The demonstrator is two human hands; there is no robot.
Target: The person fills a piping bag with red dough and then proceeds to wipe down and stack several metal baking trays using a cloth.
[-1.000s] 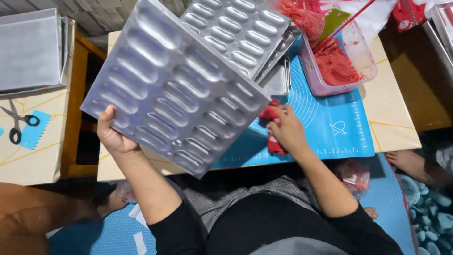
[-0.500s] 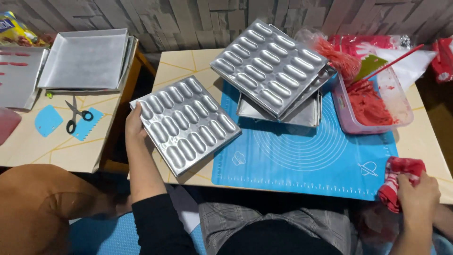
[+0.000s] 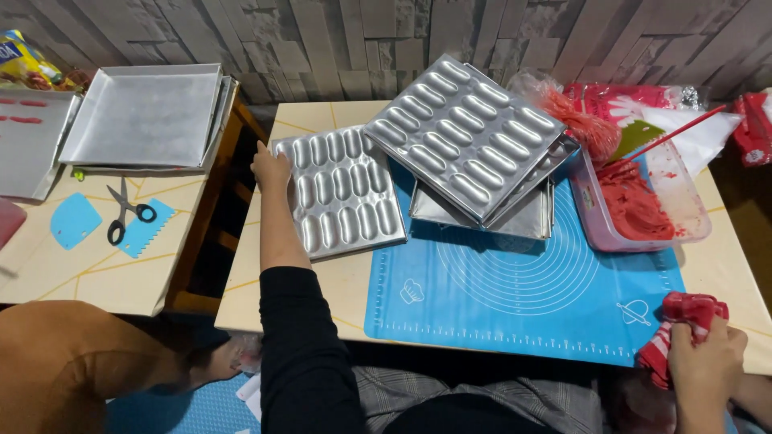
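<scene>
A metal mould tray (image 3: 342,193) with several rows of oblong hollows lies flat on the left part of the low table. My left hand (image 3: 270,167) holds its far-left corner, the black sleeve stretched along the tray's left edge. My right hand (image 3: 706,362) is at the table's near right edge, closed on a red and white cloth (image 3: 683,321). A second mould tray (image 3: 462,133) rests tilted on a stack of flat metal trays (image 3: 482,217). A blue silicone baking mat (image 3: 523,297) covers the table's middle.
A clear plastic tub of red dough (image 3: 643,201) with a red stick stands at the right. Square metal trays (image 3: 141,116), scissors (image 3: 125,213) and blue scrapers (image 3: 72,221) lie on a second table at the left. A person's brown-clad knee (image 3: 72,362) is at the lower left.
My left hand has lowered the mould tray from the air and laid it flat on the table's left side. My right hand has drawn back with the cloth to the near right edge.
</scene>
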